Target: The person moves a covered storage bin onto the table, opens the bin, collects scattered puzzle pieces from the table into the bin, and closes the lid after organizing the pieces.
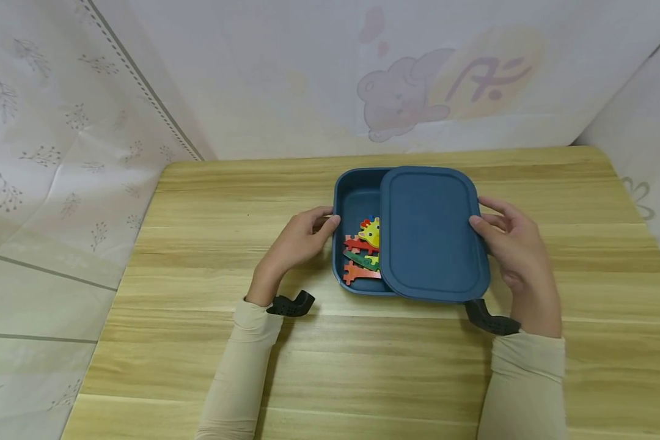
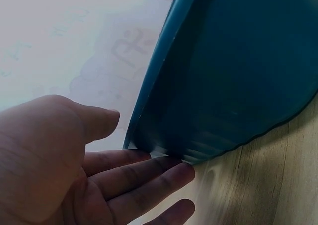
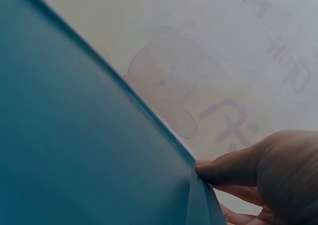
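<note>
A dark blue rectangular box (image 1: 357,192) lies on the table, its left part uncovered. Over its right part sits a matching blue lid (image 1: 431,232), shifted rightward. My right hand (image 1: 514,238) pinches the lid's right edge, thumb on top and fingers behind; the right wrist view shows the thumb (image 3: 223,169) on that edge. At the box's left wall is my left hand (image 1: 302,238), its fingers (image 2: 144,185) fairly straight against the outside and its thumb near the rim. Inside the box lie colourful puzzle pieces (image 1: 357,272) and a yellow giraffe-head piece (image 1: 371,233).
The box stands toward the back of a wooden table (image 1: 225,244). Behind it hangs a pale curtain (image 1: 280,79) printed with a bear. Black wrist mounts (image 1: 291,304) stick out from both sleeves, the right one close to the lid's near edge.
</note>
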Demonstrator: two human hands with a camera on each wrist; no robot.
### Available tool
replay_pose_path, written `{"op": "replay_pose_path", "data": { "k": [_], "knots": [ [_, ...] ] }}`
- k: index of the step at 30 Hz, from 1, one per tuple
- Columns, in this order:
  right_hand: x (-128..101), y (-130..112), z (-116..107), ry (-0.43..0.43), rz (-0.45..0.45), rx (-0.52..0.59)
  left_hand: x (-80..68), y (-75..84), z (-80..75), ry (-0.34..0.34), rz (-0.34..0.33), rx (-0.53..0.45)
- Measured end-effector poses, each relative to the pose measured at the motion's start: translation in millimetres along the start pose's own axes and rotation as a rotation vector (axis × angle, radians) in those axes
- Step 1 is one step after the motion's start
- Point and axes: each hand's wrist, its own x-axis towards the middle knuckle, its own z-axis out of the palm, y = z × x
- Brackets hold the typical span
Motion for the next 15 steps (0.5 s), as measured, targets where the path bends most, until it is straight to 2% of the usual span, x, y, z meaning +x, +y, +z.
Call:
{"op": "replay_pose_path", "data": {
  "k": [4, 9, 15],
  "knots": [
    [0.2, -0.9, 3.3, -0.002, 0.011, -0.052, 0.0, 0.2, 0.1, -0.006, -0.002, 0.003],
    [-0.9, -2.1, 7.7, -0.011, 0.009, -0.056, -0.4, 0.6, 0.2, -0.013, -0.016, 0.021],
    [-0.1, -3.4, 20.6, -0.031, 0.005, -0.111, -1.2, 1.8, 0.2, -0.023, -0.036, 0.019]
  ]
}}
